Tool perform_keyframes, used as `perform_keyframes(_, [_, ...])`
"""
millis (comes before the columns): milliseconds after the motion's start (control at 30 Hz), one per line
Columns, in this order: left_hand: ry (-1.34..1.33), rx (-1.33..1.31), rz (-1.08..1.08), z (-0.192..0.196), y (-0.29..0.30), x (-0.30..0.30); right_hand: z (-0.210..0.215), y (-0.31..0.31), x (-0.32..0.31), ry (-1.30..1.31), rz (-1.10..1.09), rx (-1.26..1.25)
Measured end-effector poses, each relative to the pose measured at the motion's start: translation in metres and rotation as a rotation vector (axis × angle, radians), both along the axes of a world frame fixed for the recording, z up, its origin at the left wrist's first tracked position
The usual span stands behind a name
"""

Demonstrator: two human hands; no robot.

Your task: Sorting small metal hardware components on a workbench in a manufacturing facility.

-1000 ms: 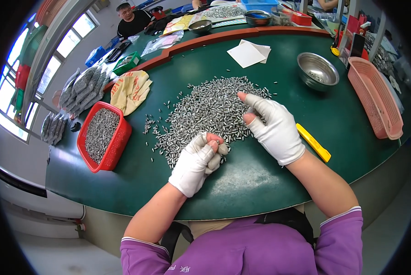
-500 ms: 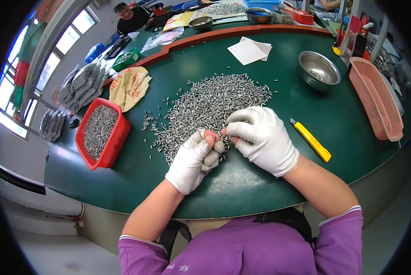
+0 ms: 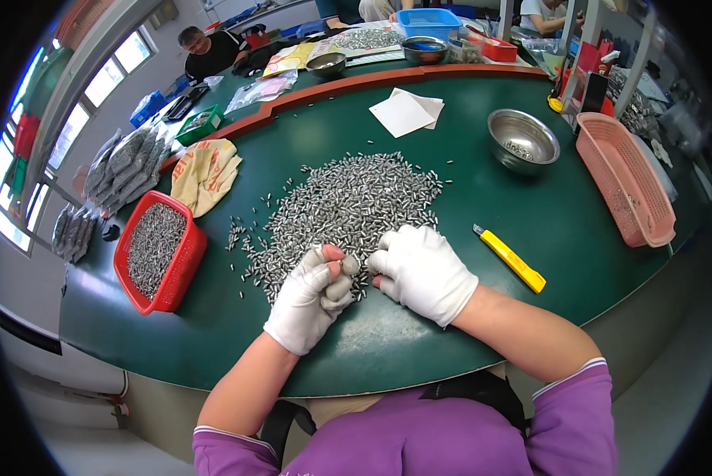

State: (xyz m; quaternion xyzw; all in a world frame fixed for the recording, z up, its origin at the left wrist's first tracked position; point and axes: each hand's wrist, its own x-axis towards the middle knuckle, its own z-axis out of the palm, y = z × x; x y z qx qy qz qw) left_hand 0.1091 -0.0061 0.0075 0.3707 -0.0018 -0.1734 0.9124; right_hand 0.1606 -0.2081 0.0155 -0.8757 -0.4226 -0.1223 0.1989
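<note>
A wide heap of small silvery metal pins (image 3: 356, 194) lies on the green tabletop, with loose ones scattered at its left. At the heap's near edge is my left hand (image 3: 312, 297), in a white glove with bare thumb and fingertip. Its fingers are curled into a pinch; whatever they hold is too small to name. Just to its right, my right hand (image 3: 426, 274), gloved alike, rests back up against the heap's near right side. Its fingers bend down and inward, closed, and their tips are partly hidden. A small gap separates the hands.
A red basket (image 3: 183, 266) full of pins stands left, by a yellowish cloth bag (image 3: 205, 176). On the right are a yellow utility knife (image 3: 510, 258), a steel bowl (image 3: 524, 141) with some pins and a pink basket (image 3: 625, 178). White cards (image 3: 403, 113) lie behind the heap.
My right hand has drawn away from the left fingertips and turned palm down onto the heap's edge. My left hand keeps its pinch. The whole view has shifted slightly.
</note>
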Motion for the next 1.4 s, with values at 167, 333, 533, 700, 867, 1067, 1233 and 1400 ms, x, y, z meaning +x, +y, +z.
perform_keyframes(167, [-0.015,0.046,-0.021,0.002,0.0,-0.002,0.005,0.002,-0.002,0.025,-0.036,0.001])
perform_keyframes(333, [0.024,0.187,-0.105,0.014,-0.009,-0.007,0.019,-0.003,-0.006,0.171,0.049,0.493])
perform_keyframes(533, [-0.001,0.178,-0.15,0.01,-0.007,-0.008,0.012,0.001,-0.006,0.34,0.168,0.578])
perform_keyframes(700, [0.021,0.191,-0.131,0.011,-0.009,-0.009,0.013,0.0,-0.006,0.244,0.167,0.572])
perform_keyframes(867, [-0.021,0.242,-0.101,0.01,-0.01,-0.01,0.009,0.001,-0.004,0.253,0.162,0.601])
perform_keyframes(1067, [-0.014,0.222,-0.091,0.01,-0.009,-0.01,0.01,0.0,-0.005,0.18,0.154,0.575])
perform_keyframes(1233, [-0.018,0.154,-0.088,0.009,-0.007,-0.007,0.015,-0.002,-0.005,0.112,0.165,0.525])
perform_keyframes(1400, [-0.004,0.133,-0.112,0.009,-0.006,-0.006,0.016,-0.002,-0.004,0.082,0.162,0.524])
